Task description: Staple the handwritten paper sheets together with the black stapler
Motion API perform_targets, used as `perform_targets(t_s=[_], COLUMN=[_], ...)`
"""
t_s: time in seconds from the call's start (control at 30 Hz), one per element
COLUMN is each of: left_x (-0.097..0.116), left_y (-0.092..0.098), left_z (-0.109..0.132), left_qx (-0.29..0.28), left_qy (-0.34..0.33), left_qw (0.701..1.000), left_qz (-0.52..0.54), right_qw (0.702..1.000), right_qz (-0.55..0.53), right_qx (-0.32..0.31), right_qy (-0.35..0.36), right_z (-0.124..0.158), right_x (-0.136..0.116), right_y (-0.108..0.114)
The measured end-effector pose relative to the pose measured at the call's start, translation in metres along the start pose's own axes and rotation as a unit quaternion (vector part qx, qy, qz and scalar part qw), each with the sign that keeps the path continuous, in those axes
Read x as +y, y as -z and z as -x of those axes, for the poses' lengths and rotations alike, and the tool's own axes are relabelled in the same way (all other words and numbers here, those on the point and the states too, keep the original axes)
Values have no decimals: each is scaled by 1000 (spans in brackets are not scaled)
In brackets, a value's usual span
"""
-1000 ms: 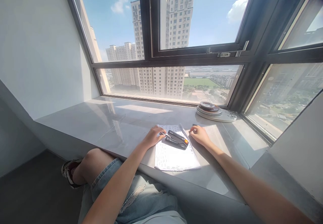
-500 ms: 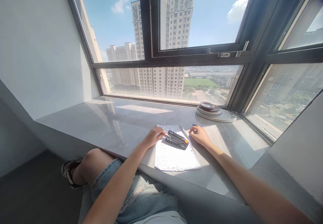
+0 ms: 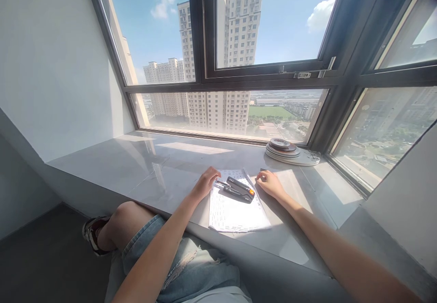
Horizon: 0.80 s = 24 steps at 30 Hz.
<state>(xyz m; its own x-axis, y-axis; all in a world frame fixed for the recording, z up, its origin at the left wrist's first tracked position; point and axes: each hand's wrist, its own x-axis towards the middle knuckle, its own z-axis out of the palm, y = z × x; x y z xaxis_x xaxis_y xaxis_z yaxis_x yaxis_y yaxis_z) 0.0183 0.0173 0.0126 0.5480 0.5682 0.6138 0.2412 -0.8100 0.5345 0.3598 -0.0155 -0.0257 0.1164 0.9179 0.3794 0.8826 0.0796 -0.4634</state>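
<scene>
A black stapler (image 3: pixel 241 187) with an orange part at its hinge end lies spread apart on printed sheets of paper (image 3: pixel 239 216). A thin metal piece reaches out from its left end. Beside that end, over the paper's upper left edge, is my left hand (image 3: pixel 205 181), its fingers loosely bent and slightly apart, with nothing visible in them. My right hand (image 3: pixel 271 184) rests on the sill just right of the paper, fingers curled closed. A small dark thing shows at its fingertips, too little of it to name.
Stacked plates (image 3: pixel 282 148) stand at the back right near the window frame (image 3: pixel 269 81), on a flat oval board. The grey tiled sill (image 3: pixel 143 166) stretches left to the white wall. My bent knee (image 3: pixel 131 212) is below the sill's front edge.
My left hand has drawn back slightly up and left from the stapler's end, uncovering the thin metal piece. The right hand and the stapler have hardly moved.
</scene>
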Motion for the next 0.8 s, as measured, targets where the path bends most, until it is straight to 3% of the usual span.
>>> perform_targets(t_s=[0.4,0.8], left_x=[4,3], left_y=[-2,-1], left_z=[3,4], left_qx=[-55,-71], left_qy=[64,58], left_qw=[996,995], left_qz=[23,33], right_qw=[1000,1000], right_qz=[-9,-11], right_qx=[-6,-3], right_qy=[-16,-12], right_z=[3,3], right_x=[-6,-6], right_y=[6,6])
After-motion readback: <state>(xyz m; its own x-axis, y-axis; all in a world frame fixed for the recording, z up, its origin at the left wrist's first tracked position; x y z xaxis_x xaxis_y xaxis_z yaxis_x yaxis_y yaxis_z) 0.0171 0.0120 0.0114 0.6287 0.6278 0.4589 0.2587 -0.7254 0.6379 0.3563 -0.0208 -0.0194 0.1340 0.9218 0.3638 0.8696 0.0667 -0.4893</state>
